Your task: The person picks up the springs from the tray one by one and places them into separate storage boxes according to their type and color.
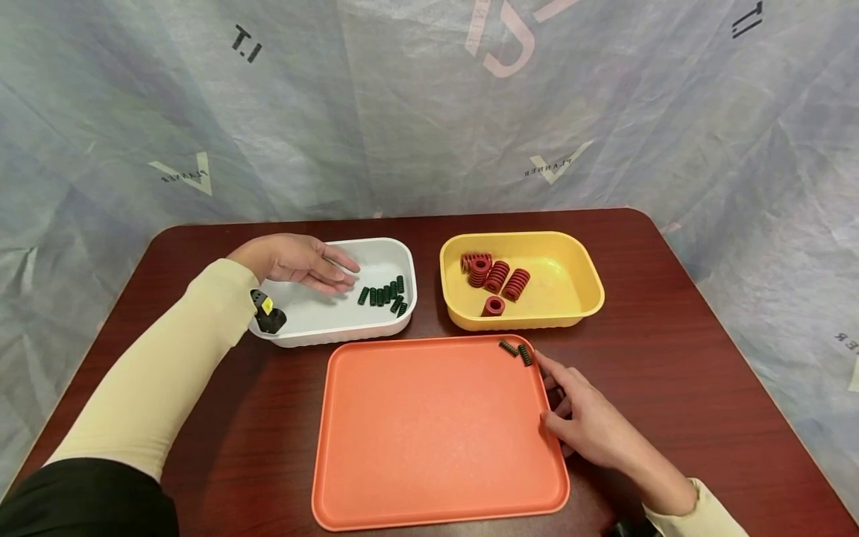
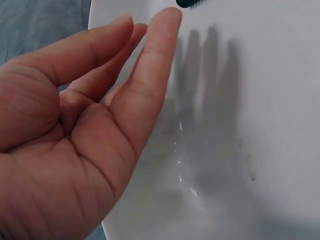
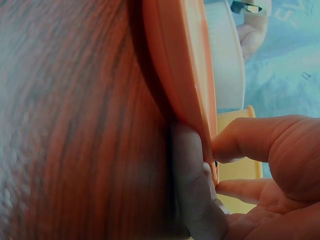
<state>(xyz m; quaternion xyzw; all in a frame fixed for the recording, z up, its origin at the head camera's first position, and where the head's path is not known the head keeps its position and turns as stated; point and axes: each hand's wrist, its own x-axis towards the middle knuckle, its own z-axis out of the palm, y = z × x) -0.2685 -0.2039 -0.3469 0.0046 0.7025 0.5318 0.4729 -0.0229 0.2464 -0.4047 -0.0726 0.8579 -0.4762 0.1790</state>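
My left hand (image 1: pixel 305 262) hovers over the white tray (image 1: pixel 335 333), fingers extended and holding nothing. Several small dark green springs (image 1: pixel 380 296) lie in that tray, to the right of the fingertips; the end of one green spring (image 2: pixel 189 3) shows at the top of the left wrist view. With my right hand (image 1: pixel 582 414) I grip the right rim of the orange tray (image 1: pixel 436 432). The thumb (image 3: pixel 245 137) is on the rim's inner side and a finger (image 3: pixel 189 165) is under its outer edge. Two green springs (image 1: pixel 517 350) lie in the orange tray's far right corner.
A yellow tray (image 1: pixel 570 298) stands at the back right with several thick red springs (image 1: pixel 497 276) inside. All three trays are on a dark reddish-brown table (image 1: pixel 664 358). A grey printed sheet (image 1: pixel 376 112) hangs behind the table.
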